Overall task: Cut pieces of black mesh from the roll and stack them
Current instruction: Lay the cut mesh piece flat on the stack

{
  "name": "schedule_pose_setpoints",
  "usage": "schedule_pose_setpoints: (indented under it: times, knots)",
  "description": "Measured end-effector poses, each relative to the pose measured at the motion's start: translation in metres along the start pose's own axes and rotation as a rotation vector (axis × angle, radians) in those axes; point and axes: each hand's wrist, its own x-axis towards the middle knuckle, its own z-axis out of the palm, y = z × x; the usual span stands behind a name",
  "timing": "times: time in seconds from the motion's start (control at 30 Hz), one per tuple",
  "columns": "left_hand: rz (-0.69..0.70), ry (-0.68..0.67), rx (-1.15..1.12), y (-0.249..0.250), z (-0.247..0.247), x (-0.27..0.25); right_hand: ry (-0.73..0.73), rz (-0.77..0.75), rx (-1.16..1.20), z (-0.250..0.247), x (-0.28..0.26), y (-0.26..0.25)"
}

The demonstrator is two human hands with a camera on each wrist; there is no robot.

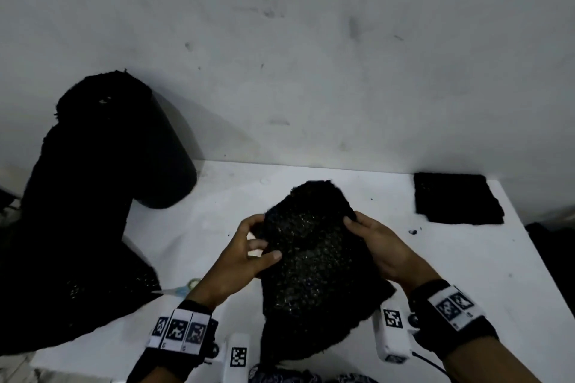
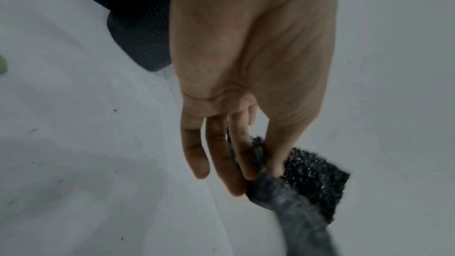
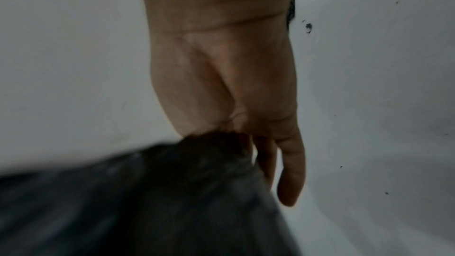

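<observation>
A cut piece of black mesh (image 1: 308, 258) is held up above the white table (image 1: 420, 274) between both hands. My left hand (image 1: 258, 246) pinches its left edge, thumb on top and fingers behind; the left wrist view shows the mesh (image 2: 312, 174) squeezed between thumb and fingers (image 2: 197, 155). My right hand (image 1: 361, 227) grips the right edge; in the right wrist view the blurred mesh (image 3: 172, 192) runs into that hand's grasp. The big black mesh roll (image 1: 99, 165) leans at the left. A flat stack of cut mesh pieces (image 1: 457, 199) lies at the table's far right.
Scissors with light blue handles (image 1: 183, 288) lie on the table by the roll's loose end (image 1: 77, 305). A grey wall (image 1: 311, 56) rises right behind the table. Small black crumbs (image 1: 412, 231) dot the surface near the stack.
</observation>
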Motion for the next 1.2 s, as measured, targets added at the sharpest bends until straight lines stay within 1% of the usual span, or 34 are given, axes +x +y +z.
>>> schedule_pose_setpoints:
  times: [0.07,0.13,0.2,0.4,0.53,0.57,0.63,0.7,0.73,0.8,0.87,0.93,1.0,1.07,1.17,1.2]
  knots:
    - [0.009,0.040,0.017,-0.007,0.002,0.001,0.047,0.022,-0.015,-0.004,-0.004,0.005]
    - [0.007,0.098,0.049,-0.015,0.003,0.001,0.048,0.042,-0.096,-0.009,-0.011,0.013]
    - [-0.007,0.134,0.024,-0.020,0.003,-0.001,0.044,0.015,-0.183,-0.012,-0.017,0.022]
    - [-0.049,0.096,-0.065,-0.017,-0.007,-0.003,0.099,-0.175,-0.320,-0.014,-0.022,0.032]
    - [-0.033,0.080,-0.044,-0.018,-0.006,0.000,0.156,-0.260,-0.422,-0.014,-0.017,0.039]
    - [-0.030,0.075,-0.044,-0.019,-0.005,0.001,0.156,-0.262,-0.440,-0.014,-0.017,0.040]
    - [-0.025,0.085,-0.047,-0.021,-0.005,0.002,0.113,-0.218,-0.454,-0.015,-0.019,0.041]
    - [-0.008,0.124,-0.040,-0.023,-0.004,0.004,0.061,-0.158,-0.505,-0.016,-0.020,0.043]
    - [-0.004,0.149,-0.034,-0.024,-0.004,0.004,0.061,-0.143,-0.532,-0.018,-0.019,0.044]
    - [0.006,0.196,0.007,-0.025,-0.004,0.005,0.109,-0.151,-0.581,-0.019,-0.017,0.046]
    - [0.030,0.215,0.120,-0.027,-0.006,0.006,0.158,-0.185,-0.638,-0.021,-0.014,0.046]
    - [0.059,0.232,0.257,-0.030,-0.008,0.006,0.174,-0.220,-0.680,-0.021,-0.013,0.046]
    - [0.071,0.249,0.323,-0.031,-0.008,0.007,0.194,-0.254,-0.730,-0.021,-0.014,0.044]
    - [0.054,0.235,0.299,-0.028,-0.007,0.008,0.214,-0.286,-0.754,-0.022,-0.015,0.040]
    - [0.003,0.140,0.204,-0.020,-0.004,0.012,0.138,-0.277,-0.641,-0.021,-0.012,0.035]
    - [-0.019,0.113,0.167,-0.019,-0.002,0.014,0.133,-0.261,-0.603,-0.020,-0.010,0.035]
